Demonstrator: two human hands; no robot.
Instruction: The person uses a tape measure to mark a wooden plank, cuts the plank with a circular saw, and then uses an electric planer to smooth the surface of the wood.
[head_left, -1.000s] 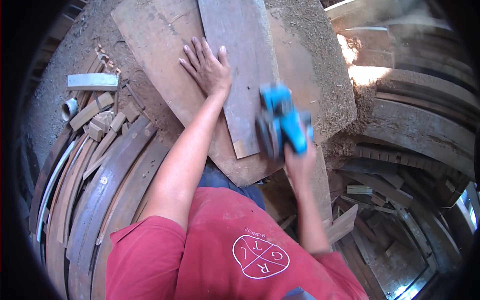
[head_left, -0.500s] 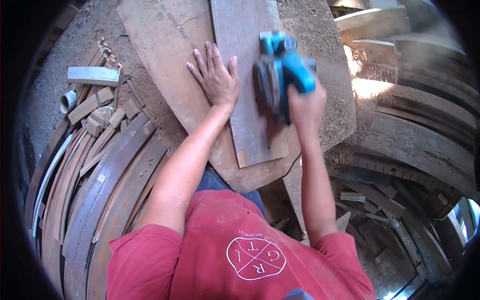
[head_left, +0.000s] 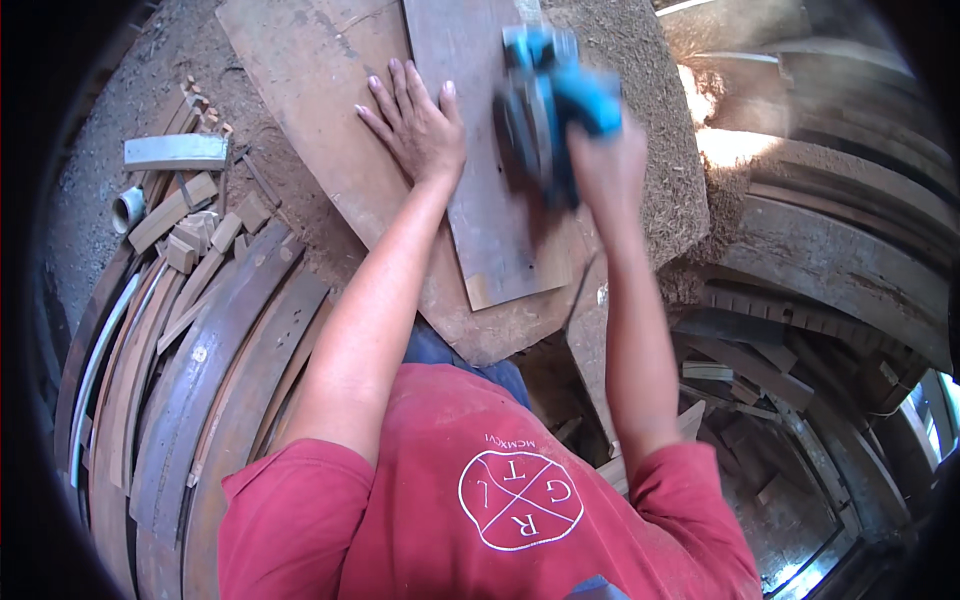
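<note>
A long dark wooden board (head_left: pixel 482 225) lies lengthwise on a wide plywood work surface (head_left: pixel 300 90). Its near end has a paler strip. My left hand (head_left: pixel 425 128) rests flat across the board's left edge, fingers spread, with the fingertips over the plywood. My right hand (head_left: pixel 610 165) grips the rear handle of a blue handheld electric planer (head_left: pixel 545 105), which sits on the board's right side. Motion blurs the planer and the right hand, so the planer's base against the wood is not clear. A dark cord hangs near my right forearm.
Curved planks (head_left: pixel 215 370) are stacked at the left, beside small wood offcuts (head_left: pixel 190 235), a pale block (head_left: pixel 175 152) and a short pipe (head_left: pixel 128 208). More curved timbers (head_left: pixel 830 250) fill the right side. Wood shavings (head_left: pixel 670 190) cover the work surface's right part.
The planer and my right hand have moved slightly farther from me along the board. My left hand stays flat on the board's left edge. The whole view has shifted a little.
</note>
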